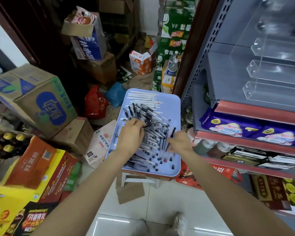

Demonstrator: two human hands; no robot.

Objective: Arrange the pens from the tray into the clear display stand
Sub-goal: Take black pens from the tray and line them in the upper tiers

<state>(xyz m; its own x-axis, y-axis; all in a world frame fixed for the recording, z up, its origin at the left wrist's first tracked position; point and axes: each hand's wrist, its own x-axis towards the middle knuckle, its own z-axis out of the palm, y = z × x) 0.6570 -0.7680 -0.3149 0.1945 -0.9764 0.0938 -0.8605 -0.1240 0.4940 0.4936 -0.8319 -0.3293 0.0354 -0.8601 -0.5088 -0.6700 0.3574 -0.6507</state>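
A pale blue tray [174,106] at frame centre holds a heap of black pens [153,133]. The left hand [131,133] grips several; the right hand [180,142] pinches one pen [172,134]. The clear display stand [271,68] sits on a shelf, upper right.

A pale blue tray [174,106] is carried on a small white stool [140,180] standing on the tiled floor [160,205]. Black pens [153,133] are heaped across its middle, and white pens [143,97] are laid at its 12 o'clock end.
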